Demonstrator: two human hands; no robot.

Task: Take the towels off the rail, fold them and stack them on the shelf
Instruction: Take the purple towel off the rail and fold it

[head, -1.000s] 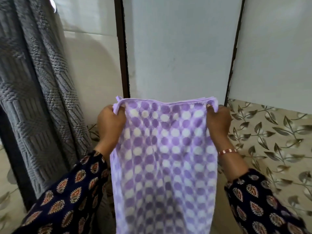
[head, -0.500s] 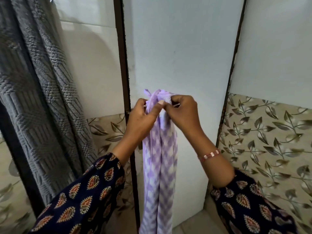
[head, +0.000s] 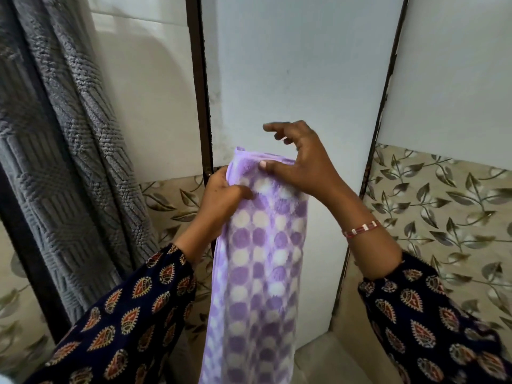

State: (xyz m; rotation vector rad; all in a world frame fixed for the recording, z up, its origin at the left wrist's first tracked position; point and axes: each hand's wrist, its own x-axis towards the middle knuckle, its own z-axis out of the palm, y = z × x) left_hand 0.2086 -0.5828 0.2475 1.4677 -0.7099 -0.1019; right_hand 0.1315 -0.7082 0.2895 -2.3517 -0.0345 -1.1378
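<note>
A purple towel with white dots (head: 260,259) hangs folded in half lengthwise in front of me, its lower end running out of view at the bottom. My left hand (head: 221,198) grips its upper left edge near the top. My right hand (head: 299,159) is at the top right corner, thumb pressed on the towel's front, the other fingers spread and lifted above the top edge. A grey textured towel (head: 55,151) hangs in long folds at the left; the rail that bears it is out of view.
A white door panel (head: 291,79) with a dark frame (head: 198,79) stands straight ahead. Leaf-patterned wall tiles (head: 448,206) cover the lower wall at right and behind the grey towel. No shelf is in view.
The towel was held spread wide by its two top corners, then the hands brought the corners together. Now it hangs folded in half and my right hand's fingers have lifted off the top.
</note>
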